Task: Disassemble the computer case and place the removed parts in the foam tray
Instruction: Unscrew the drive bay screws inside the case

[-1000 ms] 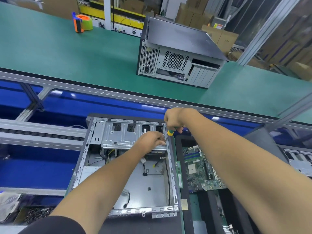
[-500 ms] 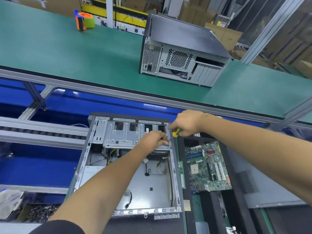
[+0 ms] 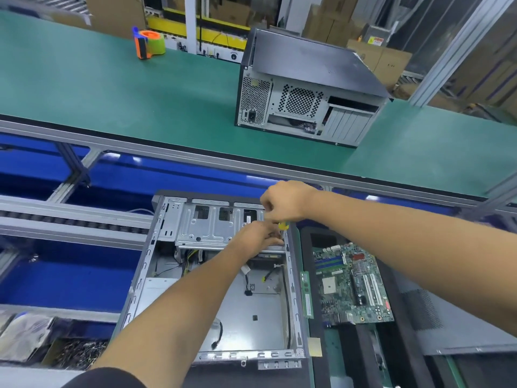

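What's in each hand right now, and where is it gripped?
Right hand grips a yellow-and-green-handled screwdriver by the handle top. Left hand rests on the silver metal drive cage; whether it grips anything cannot be told.

A green conveyor belt (image 3: 112, 88) crosses the upper frame, carrying an orange-and-green tape dispenser (image 3: 148, 42) at upper left and a closed grey desktop tower (image 3: 307, 88) right of centre, its vented rear panel facing the camera. Cardboard boxes (image 3: 389, 61) stack behind. Blue panels (image 3: 70, 275) fill the middle left.

No text legible — labels too blurred.
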Demonstrator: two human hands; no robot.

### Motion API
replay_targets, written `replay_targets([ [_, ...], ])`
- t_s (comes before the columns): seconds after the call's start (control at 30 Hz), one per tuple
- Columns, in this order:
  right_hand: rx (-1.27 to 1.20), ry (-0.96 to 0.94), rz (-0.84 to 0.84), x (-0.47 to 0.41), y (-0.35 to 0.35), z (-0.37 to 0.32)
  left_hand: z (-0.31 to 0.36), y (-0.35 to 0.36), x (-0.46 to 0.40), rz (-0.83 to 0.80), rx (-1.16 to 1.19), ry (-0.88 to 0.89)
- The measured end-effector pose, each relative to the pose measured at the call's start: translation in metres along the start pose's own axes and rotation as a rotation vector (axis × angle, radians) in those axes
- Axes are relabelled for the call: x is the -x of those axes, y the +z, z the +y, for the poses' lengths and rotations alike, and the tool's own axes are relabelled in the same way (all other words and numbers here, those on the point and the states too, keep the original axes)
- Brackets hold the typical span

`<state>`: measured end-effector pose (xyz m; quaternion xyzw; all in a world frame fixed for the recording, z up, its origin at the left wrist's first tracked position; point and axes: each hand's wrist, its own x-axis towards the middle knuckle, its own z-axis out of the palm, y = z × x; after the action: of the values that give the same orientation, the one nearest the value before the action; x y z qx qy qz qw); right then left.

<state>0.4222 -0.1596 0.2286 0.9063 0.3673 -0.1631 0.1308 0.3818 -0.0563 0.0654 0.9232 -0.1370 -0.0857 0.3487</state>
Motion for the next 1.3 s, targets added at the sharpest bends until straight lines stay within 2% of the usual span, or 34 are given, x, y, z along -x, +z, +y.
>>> replay_targets([
  [0.1,-0.514,0.469,0.013,-0.003,-0.001,0.003,0.002,-0.003,-0.001,-0.018,-0.036,0.016],
  [0.17,-0.621,0.65,-0.122,0.004,-0.006,0.003,0.003,-0.003,0.0,-0.013,-0.043,0.029],
  [0.2,-0.539,0.613,-0.177,0.007,-0.006,0.003,0.003,-0.003,0.0,-0.007,-0.035,0.029],
  [0.3,-0.222,0.347,-0.225,0.004,-0.005,0.001,0.0,-0.001,-0.002,0.004,-0.001,0.02],
  [0.43,-0.127,0.046,-0.15,-0.007,-0.004,-0.002,-0.005,0.001,-0.002,0.009,0.031,-0.003],
  [0.67,0.16,-0.394,-0.159,-0.012,-0.007,0.011,-0.008,0.004,-0.003,-0.021,0.042,-0.021],
  [0.77,0.315,-0.629,-0.186,-0.012,-0.005,0.005,-0.009,0.006,-0.004,-0.02,0.191,-0.146],
  [0.8,0.378,-0.696,-0.202,-0.011,-0.005,0.006,-0.008,0.007,-0.005,-0.03,0.19,-0.185],
  [0.87,0.548,-0.83,-0.241,-0.006,-0.007,0.014,-0.005,0.007,-0.007,-0.065,0.036,-0.194],
  [0.93,0.609,-0.851,-0.253,0.0,-0.012,0.022,-0.004,0.005,-0.006,-0.046,-0.018,-0.127],
  [1.0,0.316,-0.627,-0.188,0.007,-0.011,0.027,-0.005,0.005,-0.004,-0.031,0.02,-0.052],
  [1.07,-0.128,-0.22,-0.113,0.01,-0.005,0.024,-0.005,0.004,-0.003,-0.023,0.02,-0.01],
  [1.17,-0.621,0.271,-0.171,0.009,-0.003,0.017,-0.003,0.002,-0.003,-0.027,0.011,0.0],
  [1.23,-0.799,0.483,-0.212,0.006,-0.007,0.012,-0.005,0.002,-0.004,-0.025,-0.003,0.007],
  [1.3,-0.795,0.632,-0.25,0.002,-0.011,0.008,-0.005,0.001,-0.003,-0.022,-0.023,0.014],
])
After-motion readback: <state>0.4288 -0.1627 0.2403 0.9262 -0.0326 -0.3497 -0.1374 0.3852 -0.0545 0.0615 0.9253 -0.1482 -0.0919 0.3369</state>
